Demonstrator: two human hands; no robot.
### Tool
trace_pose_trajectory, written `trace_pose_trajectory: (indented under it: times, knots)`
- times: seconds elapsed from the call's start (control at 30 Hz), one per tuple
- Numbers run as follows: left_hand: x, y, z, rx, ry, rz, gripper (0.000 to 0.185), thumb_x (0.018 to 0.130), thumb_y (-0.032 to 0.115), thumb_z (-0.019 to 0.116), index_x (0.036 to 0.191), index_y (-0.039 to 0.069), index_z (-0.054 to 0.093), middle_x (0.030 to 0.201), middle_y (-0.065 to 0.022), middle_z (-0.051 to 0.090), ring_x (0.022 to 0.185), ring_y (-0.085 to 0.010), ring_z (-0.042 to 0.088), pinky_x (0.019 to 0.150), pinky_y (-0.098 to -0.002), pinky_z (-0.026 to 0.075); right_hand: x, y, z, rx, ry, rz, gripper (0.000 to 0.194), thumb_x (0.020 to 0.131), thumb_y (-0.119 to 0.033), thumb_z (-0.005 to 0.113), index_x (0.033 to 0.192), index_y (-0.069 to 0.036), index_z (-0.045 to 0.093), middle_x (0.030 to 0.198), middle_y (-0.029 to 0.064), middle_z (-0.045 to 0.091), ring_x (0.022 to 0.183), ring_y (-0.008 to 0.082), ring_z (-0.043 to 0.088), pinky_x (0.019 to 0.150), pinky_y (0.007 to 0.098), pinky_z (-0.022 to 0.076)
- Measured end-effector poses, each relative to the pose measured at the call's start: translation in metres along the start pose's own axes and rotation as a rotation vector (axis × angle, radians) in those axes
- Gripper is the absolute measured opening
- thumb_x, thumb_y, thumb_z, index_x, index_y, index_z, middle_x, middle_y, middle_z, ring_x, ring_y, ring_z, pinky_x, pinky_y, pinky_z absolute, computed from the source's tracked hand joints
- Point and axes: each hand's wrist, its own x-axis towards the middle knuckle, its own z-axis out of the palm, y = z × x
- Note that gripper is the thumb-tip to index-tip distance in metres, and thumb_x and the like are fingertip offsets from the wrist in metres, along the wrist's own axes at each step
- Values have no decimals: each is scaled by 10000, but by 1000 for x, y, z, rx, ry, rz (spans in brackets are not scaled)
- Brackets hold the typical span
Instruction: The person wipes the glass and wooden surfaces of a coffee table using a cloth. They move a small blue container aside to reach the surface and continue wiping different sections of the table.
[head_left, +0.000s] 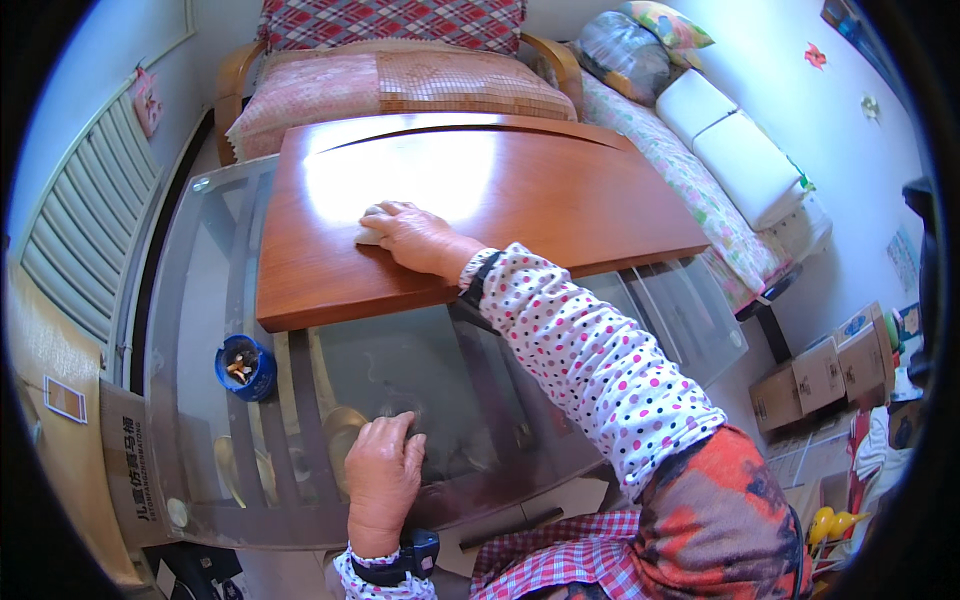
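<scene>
A brown wooden panel (540, 180) with a curved groove near its far edge lies on a glass-topped table (315, 517). My right hand (420, 236) presses a pale, bunched cloth (368, 235) on the left part of the panel; the fingers cover most of the cloth. Nearer to me, my left hand (384, 469) rests at the near part of the glass, its fingers slightly bent and no object visible in it. Bright window glare lies on the panel beyond my right hand. A blue round ashtray (245, 367) with cigarette butts stands on the glass, left of the panel's near corner.
Beyond the panel stands a wooden-armed sofa (315, 97) with a pink cover. A bed (637, 127) with folded white bedding (742, 165) runs along the right. Cardboard boxes (817, 375) stand at the right, a radiator (90, 217) and a carton (127, 465) at the left.
</scene>
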Motion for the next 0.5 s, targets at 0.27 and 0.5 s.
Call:
trace_pose_trajectory:
  times: [0.27, 0.5]
  knots:
    - [-9, 58, -16, -50, 4, -20, 242, 898, 126, 718, 1120, 34, 689, 990, -148, 683, 939, -364, 665, 797, -450, 543, -126, 102, -64, -82, 142, 282, 367, 1043, -258, 561, 1379, -137, 647, 1464, 137, 582, 1378, 359, 518, 1172, 432, 413]
    - [-14, 61, -23, -90, 26, 27, 240, 901, 118, 710, 1120, 23, 689, 995, -151, 685, 945, -364, 669, 809, -451, 544, -177, 118, -67, -237, 287, 442, 331, 1010, -176, 575, 1324, -126, 668, 1398, 183, 604, 1303, 362, 556, 1152, 463, 426]
